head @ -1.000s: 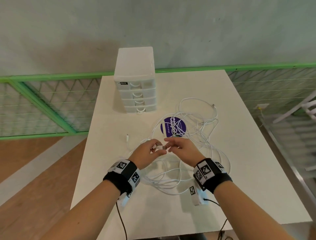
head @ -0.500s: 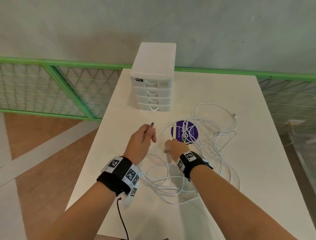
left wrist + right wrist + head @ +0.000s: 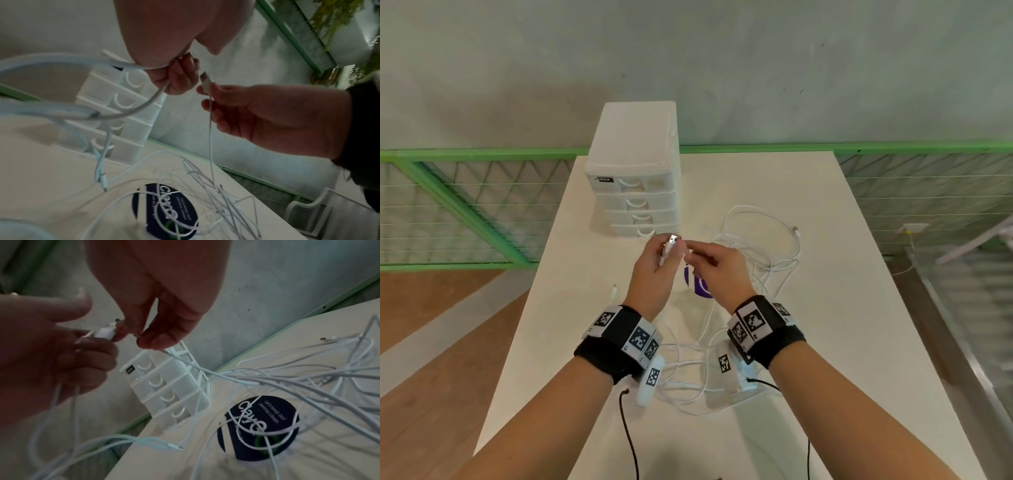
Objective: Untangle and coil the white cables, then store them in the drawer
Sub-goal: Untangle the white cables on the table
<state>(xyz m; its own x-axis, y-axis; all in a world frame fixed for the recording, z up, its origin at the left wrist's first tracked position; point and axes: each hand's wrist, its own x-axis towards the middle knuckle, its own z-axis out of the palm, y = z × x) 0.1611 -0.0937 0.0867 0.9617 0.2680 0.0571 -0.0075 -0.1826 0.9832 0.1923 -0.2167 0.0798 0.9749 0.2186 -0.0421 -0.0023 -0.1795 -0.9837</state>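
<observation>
The white cables (image 3: 758,253) lie in a messy tangle on the desk (image 3: 825,325), just in front of the small white drawer box (image 3: 635,178) and to its right. The thin loops cross over each other many times. One cable end with a shiny metal plug (image 3: 672,238) is lifted up, right in front of the lowest drawer. All four drawers are closed.

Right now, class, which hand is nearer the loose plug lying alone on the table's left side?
Left. The left hand, gripping a white cable, is raised just right of the loose plug; the right hand, also pinching cable, is further right, beyond the left hand.
</observation>
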